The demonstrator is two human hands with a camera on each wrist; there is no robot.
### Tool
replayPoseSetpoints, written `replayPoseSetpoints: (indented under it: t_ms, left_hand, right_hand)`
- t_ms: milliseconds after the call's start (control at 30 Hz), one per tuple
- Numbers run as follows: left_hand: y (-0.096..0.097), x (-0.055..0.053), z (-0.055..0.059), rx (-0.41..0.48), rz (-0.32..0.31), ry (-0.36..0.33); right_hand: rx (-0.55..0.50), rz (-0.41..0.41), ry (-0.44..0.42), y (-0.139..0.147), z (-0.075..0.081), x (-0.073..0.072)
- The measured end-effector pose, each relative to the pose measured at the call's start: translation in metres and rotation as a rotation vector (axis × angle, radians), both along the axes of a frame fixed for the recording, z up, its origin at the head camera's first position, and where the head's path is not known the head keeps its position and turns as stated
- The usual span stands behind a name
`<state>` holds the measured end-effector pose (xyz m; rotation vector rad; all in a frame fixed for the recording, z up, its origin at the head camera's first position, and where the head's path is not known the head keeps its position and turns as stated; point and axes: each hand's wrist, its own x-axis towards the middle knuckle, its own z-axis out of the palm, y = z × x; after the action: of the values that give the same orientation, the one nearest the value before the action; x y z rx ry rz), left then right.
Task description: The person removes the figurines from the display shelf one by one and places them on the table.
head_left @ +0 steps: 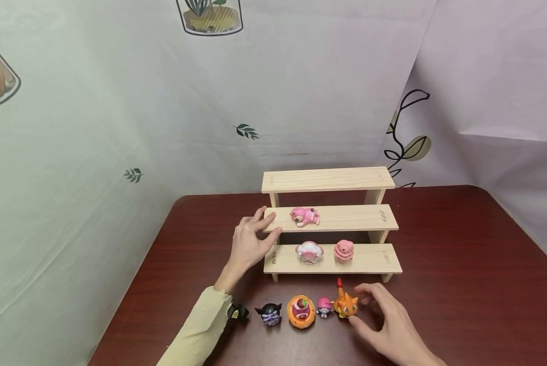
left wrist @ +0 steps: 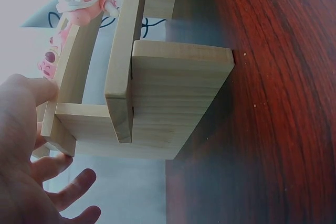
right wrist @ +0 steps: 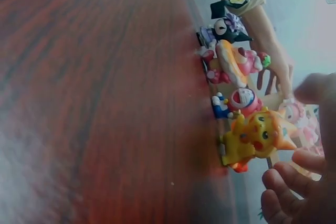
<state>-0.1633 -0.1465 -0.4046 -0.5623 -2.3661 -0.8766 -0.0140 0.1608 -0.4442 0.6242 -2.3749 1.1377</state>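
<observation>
My left hand [head_left: 250,241] grips the left end of the middle board on a three-tier wooden display shelf [head_left: 346,218], thumb at its front edge. In the left wrist view the other fingers spread past the board's end. My right hand [head_left: 389,323] is beside an orange cat-like figurine [head_left: 345,305] with a red-tipped tail, thumb and fingers apart around its right side. Left of that figurine stand a small pink-haired figurine [head_left: 324,306], an orange ring-shaped figurine with a berry on top [head_left: 301,311] and a black-eared figurine [head_left: 270,314].
A pink bear figurine [head_left: 305,216] lies on the middle board. On the lowest board sit a pink-and-white figurine [head_left: 309,252] and a pink rose-like figurine [head_left: 344,250]. A black item [head_left: 239,311] shows by my left sleeve. Patterned cloth [head_left: 186,101] hangs behind the dark red table [head_left: 460,254].
</observation>
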Motion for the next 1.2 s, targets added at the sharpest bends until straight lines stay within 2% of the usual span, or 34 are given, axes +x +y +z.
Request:
replayPoseSetpoints:
  t_ms: [233, 633, 1000, 1200]
  left_hand:
    - [0.0, 0.0, 0.0, 0.001, -0.001, 0.005]
    - [0.0, 0.0, 0.0, 0.003, 0.003, 0.011]
    - [0.0, -0.001, 0.0, 0.009, 0.0, 0.019]
    - [0.001, 0.001, 0.002, 0.009, -0.002, 0.011]
  right_hand:
    - [-0.075, 0.012, 0.117, 0.007, 0.01, -0.01]
    - [-0.083, 0.046, 0.149, 0.015, 0.045, -0.033]
    - [-0.008, 0.065, 0.249, 0.02, 0.079, -0.076]
    - [0.065, 0.1, 0.221, 0.015, 0.091, -0.098]
